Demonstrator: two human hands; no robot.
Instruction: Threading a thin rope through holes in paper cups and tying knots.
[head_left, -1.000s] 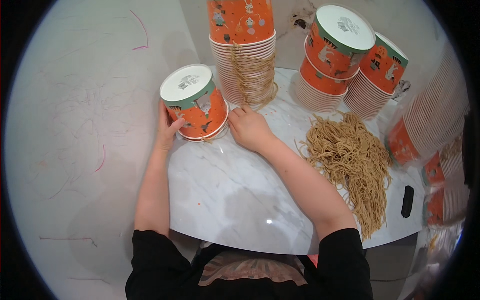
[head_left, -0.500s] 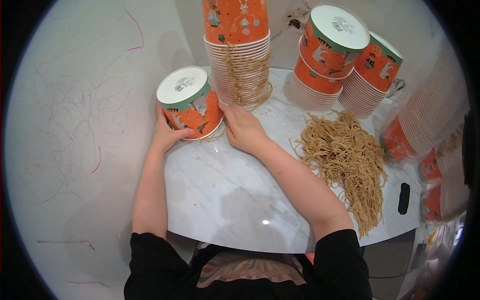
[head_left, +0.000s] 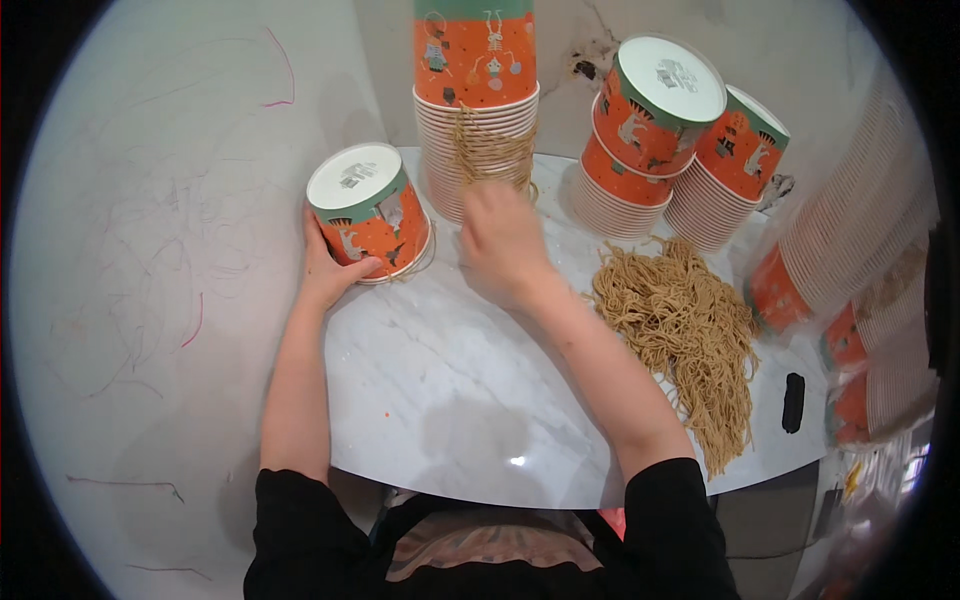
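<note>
An orange paper tub [head_left: 385, 228] with a green band and white base stands upside down at the left of the table. My left hand [head_left: 330, 278] is wrapped round its near left side, thumb along the front. A loop of tan string [head_left: 428, 255] pokes out by its rim. My right hand [head_left: 500, 240] is in front of a tall stack of the same tubs [head_left: 475, 75], smeared by motion, its fingers hard to make out. Tan strings [head_left: 470, 140] hang over the rims of that stack.
A heap of tan string [head_left: 690, 335] lies right on the marble-patterned table [head_left: 420, 380]. Behind it stand two more tub stacks [head_left: 640, 135]. Plastic-wrapped tubs [head_left: 810, 260] lean at the far right, near a small black object [head_left: 793, 402]. A scribbled white wall [head_left: 150, 300] borders the left.
My right hand has left the side of the upturned tub and moved right, to the front of the tall stack. My left hand stays on the tub. The view has shifted slightly.
</note>
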